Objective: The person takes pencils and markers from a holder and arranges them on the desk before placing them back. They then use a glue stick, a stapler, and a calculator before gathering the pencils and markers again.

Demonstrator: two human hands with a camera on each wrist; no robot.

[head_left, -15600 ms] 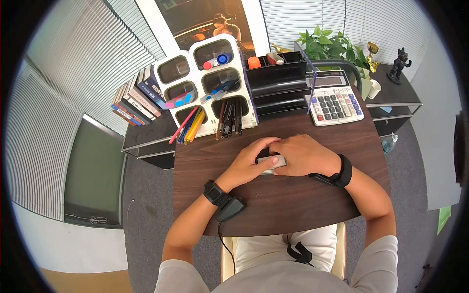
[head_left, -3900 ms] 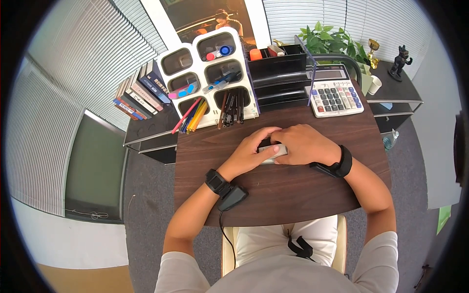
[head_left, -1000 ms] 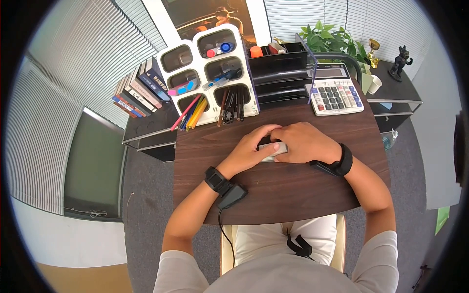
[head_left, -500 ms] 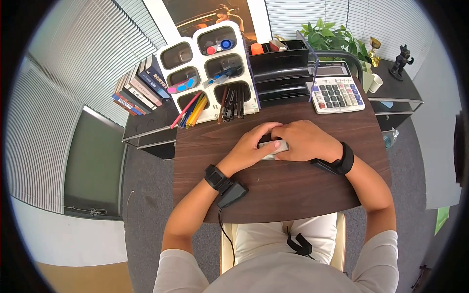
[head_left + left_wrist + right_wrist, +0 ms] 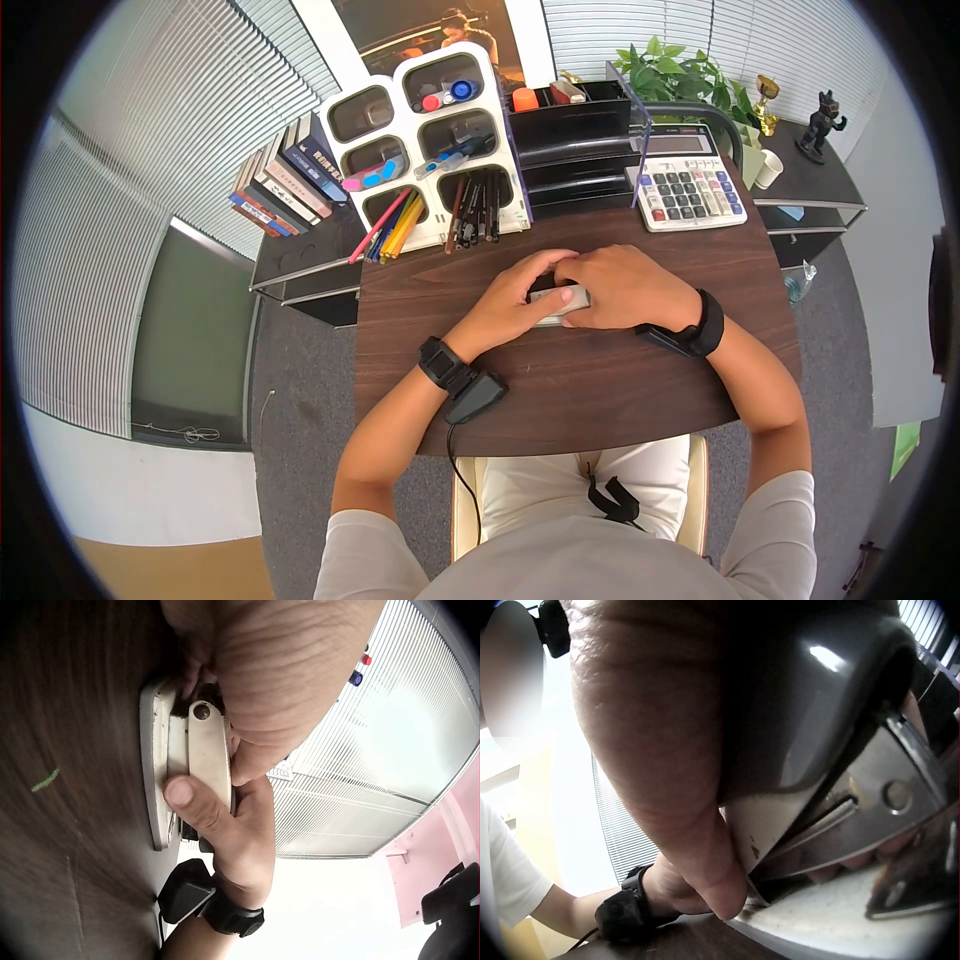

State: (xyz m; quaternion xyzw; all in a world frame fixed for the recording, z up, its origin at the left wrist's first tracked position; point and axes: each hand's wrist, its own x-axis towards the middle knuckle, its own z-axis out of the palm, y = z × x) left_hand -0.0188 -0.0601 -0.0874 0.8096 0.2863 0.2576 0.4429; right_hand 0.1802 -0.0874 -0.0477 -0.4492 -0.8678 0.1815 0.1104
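Note:
In the head view a cream and black stapler (image 5: 549,308) stands on the brown desk, largely covered by two hands. My left hand (image 5: 512,300) grips it from the left, thumb across its top and fingers behind. From the right, my right hand (image 5: 628,289) wraps round the other end, fingers bent over the far side. The left wrist view gives the stapler's side (image 5: 210,750) with its pivot rivet, the right thumb (image 5: 196,806) pressed against it. Close up in the right wrist view are the stapler's glossy dark cap (image 5: 817,712) and metal magazine.
A white organizer (image 5: 408,150) with pens and pencils stands behind the hands. Beside it are a black desk tray (image 5: 575,150) and a calculator (image 5: 690,195). Books (image 5: 290,180) line the left cabinet; a plant (image 5: 680,90), paper cup and figurines stand at the right.
The head view has tilted slightly, so the desk and its things sit higher in the picture. Both hands keep the same hold on the stapler throughout.

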